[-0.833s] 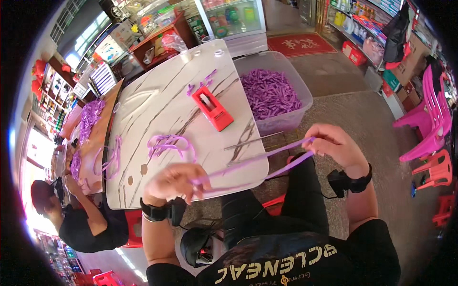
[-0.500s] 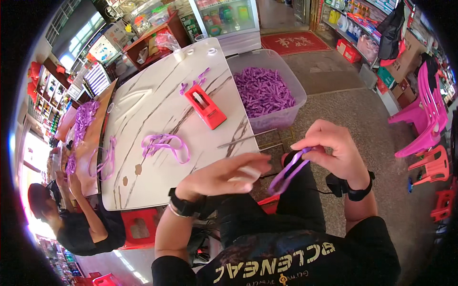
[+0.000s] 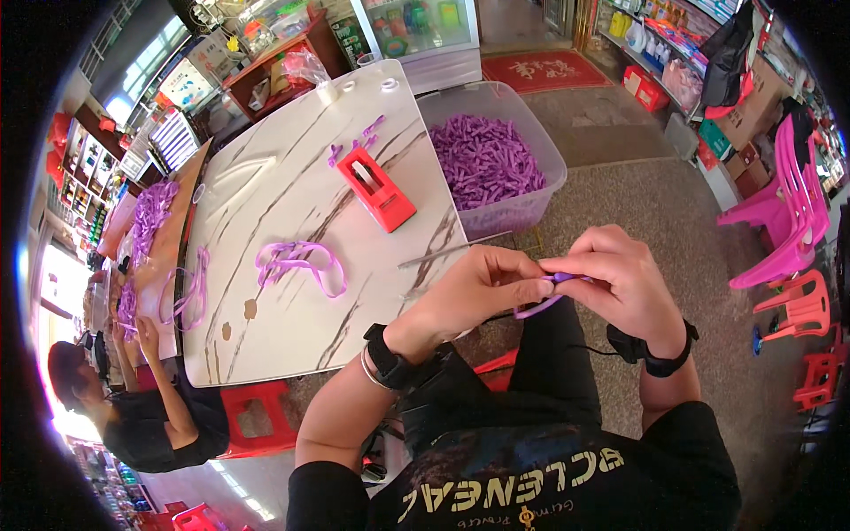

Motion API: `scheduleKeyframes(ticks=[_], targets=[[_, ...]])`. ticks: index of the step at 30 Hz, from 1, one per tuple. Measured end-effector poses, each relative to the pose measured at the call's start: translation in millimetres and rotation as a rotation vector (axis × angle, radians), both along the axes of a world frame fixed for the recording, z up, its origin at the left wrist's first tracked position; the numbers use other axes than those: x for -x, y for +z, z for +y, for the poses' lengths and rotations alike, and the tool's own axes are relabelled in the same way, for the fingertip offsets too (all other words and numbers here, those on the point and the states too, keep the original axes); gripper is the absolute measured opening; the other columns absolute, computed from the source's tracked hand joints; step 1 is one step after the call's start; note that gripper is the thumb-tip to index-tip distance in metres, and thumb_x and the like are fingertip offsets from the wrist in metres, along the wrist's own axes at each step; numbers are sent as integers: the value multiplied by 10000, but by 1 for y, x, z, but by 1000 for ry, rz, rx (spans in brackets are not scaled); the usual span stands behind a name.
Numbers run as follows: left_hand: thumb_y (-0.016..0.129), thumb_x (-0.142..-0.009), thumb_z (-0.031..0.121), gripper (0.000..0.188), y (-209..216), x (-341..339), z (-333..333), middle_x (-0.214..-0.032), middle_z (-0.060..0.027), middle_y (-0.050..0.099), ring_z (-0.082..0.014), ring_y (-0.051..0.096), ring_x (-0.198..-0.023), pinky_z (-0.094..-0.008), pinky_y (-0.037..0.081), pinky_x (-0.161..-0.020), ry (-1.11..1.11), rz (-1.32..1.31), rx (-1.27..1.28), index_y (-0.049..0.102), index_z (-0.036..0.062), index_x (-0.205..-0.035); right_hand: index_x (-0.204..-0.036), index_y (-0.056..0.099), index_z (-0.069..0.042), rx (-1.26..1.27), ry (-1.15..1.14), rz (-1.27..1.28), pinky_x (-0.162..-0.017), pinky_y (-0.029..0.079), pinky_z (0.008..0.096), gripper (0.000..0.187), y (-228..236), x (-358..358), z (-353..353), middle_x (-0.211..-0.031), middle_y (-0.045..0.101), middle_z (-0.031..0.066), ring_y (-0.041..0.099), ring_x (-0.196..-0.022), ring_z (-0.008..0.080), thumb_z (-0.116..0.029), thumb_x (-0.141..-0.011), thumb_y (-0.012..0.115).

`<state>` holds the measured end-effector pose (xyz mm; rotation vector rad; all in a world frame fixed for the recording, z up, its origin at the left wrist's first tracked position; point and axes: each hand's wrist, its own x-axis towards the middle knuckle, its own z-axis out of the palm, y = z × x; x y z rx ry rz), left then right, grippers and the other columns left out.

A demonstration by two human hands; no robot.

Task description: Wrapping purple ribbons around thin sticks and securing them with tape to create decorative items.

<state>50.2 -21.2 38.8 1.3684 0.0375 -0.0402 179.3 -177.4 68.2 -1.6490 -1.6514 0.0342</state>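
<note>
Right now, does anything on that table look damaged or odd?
Yes: two brown patches toward the near left corner of the white marbled table. Their irregular outlines interrupt the streaked pattern, like stains or worn surface; I can't tell which.

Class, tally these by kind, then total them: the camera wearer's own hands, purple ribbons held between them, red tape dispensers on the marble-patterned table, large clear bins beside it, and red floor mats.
Hands: 2 (left hand, right hand)
Held purple ribbon: 1
Red tape dispenser: 1
Large clear bin: 1
Red floor mat: 1
Total: 6
</note>
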Motion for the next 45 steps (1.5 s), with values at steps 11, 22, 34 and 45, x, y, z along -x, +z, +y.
scheduleKeyframes(ticks=[11, 22, 34, 45], targets=[[588, -818, 123, 115, -9, -13, -6, -830, -6, 524, -82, 497, -819, -228, 369, -761, 347, -139, 13, 636, 21, -840, -1038, 455, -4, -36, -95, 964, -528, 387, 176, 212, -37, 28, 7, -884, 592, 53, 529, -649, 61, -22, -828, 474], [554, -841, 153, 161, -5, -25, -1, -861, -32, 558, -100, 507, -753, -243, 426, -703, 395, -23, 71, 617, 6, -863, -958, 565, 23, 184, 87, 1191, -580, 462, 214, 181, -57, 36, 11, -802, 617, 55, 601, -705, 111, -120, -868, 500], [450, -894, 145, 151, 19, -7, 19, -843, -58, 555, -113, 520, -665, -288, 463, -683, 290, -115, 538, 534, 30, -844, -890, 613, 5, 367, -51, 789, -595, 474, 230, 164, -125, 13, -45, -725, 636, 69, 606, -654, 108, -136, -828, 558], [465, -862, 101, 145, 13, 46, 44, -712, -42, 494, -79, 367, -511, -250, 355, -551, 339, -18, 392, 521, 35, -745, -912, 607, -3, 215, -319, 170, -591, 471, 266, 143, -115, -25, -62, -790, 627, 143, 624, -673, 217, -69, -793, 562]])
